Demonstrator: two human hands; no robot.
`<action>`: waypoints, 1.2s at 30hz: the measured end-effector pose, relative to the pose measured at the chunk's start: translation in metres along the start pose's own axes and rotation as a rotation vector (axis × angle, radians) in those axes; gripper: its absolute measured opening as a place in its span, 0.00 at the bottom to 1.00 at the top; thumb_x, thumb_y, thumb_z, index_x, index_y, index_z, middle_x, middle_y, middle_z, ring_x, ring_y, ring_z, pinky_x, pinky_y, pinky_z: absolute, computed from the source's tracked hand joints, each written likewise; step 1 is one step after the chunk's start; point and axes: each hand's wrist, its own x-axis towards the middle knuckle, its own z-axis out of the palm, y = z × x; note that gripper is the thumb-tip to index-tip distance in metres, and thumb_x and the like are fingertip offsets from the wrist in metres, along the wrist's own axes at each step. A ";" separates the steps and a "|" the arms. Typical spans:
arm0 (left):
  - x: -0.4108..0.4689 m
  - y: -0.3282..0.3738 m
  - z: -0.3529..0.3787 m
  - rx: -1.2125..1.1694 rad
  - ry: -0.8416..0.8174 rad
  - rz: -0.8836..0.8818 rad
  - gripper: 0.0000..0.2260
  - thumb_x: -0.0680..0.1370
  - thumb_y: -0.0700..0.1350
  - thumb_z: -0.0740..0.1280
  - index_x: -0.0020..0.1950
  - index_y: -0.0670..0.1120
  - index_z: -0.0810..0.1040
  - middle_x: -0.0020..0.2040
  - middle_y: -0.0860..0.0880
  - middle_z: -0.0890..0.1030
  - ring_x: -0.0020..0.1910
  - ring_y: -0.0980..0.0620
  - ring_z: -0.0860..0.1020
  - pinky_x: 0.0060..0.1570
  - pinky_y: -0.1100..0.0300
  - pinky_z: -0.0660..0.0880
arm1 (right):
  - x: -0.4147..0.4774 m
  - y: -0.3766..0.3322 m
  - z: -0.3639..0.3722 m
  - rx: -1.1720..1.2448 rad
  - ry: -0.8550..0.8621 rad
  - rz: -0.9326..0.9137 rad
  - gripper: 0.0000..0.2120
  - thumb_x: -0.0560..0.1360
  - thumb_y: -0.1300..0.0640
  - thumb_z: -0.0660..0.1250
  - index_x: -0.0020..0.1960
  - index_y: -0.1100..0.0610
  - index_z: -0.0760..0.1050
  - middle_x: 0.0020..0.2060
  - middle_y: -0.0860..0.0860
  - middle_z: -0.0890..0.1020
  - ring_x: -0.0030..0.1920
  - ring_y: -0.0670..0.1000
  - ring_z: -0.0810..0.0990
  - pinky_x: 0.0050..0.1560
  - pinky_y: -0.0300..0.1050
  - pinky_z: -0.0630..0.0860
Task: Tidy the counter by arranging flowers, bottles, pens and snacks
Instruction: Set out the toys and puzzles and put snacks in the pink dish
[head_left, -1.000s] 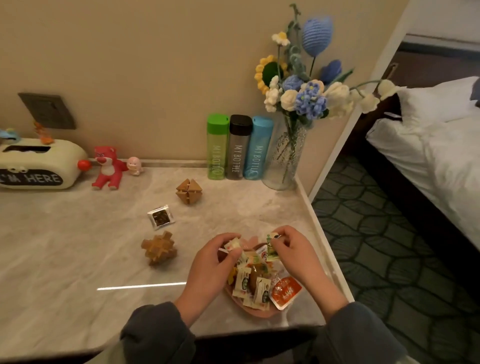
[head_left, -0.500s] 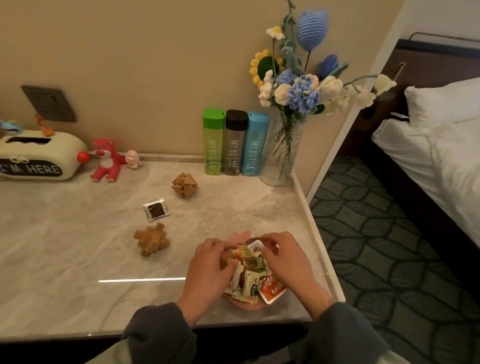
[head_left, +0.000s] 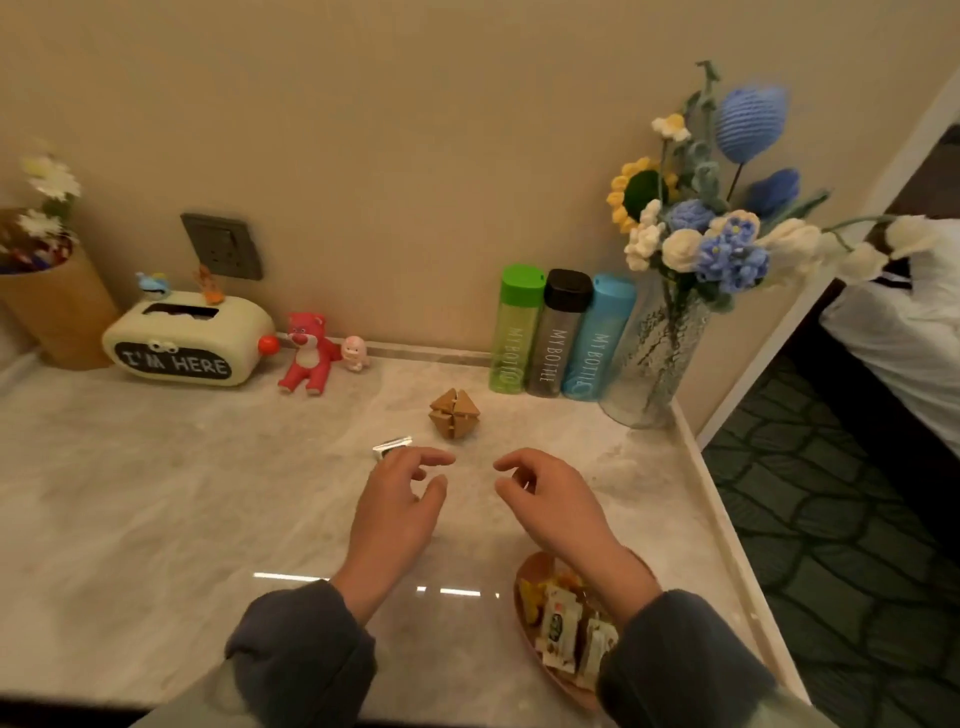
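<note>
Hovering: left hand, right hand, fingers loosely apart, empty. Risk: right sleeve overlies snack dish near worktop edge; snag could spill packets.

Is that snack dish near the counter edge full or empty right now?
Full: wrapped snacks are heaped in the dish, though the right sleeve hides part of it.

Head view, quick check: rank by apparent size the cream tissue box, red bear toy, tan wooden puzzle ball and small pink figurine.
1. cream tissue box
2. red bear toy
3. tan wooden puzzle ball, which sits nearer the camera, so its place against the bear is unsure
4. small pink figurine
</note>
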 end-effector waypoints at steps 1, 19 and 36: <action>0.008 -0.007 -0.010 -0.015 0.013 -0.005 0.13 0.76 0.42 0.67 0.49 0.62 0.77 0.52 0.64 0.74 0.50 0.64 0.73 0.46 0.68 0.69 | 0.007 -0.008 0.006 -0.001 -0.010 -0.007 0.10 0.76 0.47 0.65 0.57 0.40 0.76 0.42 0.40 0.78 0.43 0.42 0.77 0.45 0.39 0.77; 0.110 -0.110 -0.043 0.397 -0.383 0.080 0.26 0.69 0.60 0.69 0.66 0.56 0.72 0.62 0.56 0.70 0.61 0.54 0.68 0.58 0.61 0.67 | 0.096 -0.052 0.107 -0.145 -0.163 0.282 0.24 0.74 0.51 0.66 0.69 0.51 0.71 0.62 0.52 0.77 0.59 0.51 0.77 0.58 0.45 0.74; 0.103 -0.046 -0.055 -0.118 -0.363 0.216 0.18 0.74 0.43 0.70 0.56 0.65 0.73 0.49 0.67 0.78 0.47 0.67 0.76 0.43 0.74 0.72 | 0.060 -0.075 0.086 0.541 0.300 0.246 0.02 0.77 0.61 0.66 0.49 0.56 0.76 0.41 0.54 0.82 0.41 0.48 0.81 0.41 0.37 0.76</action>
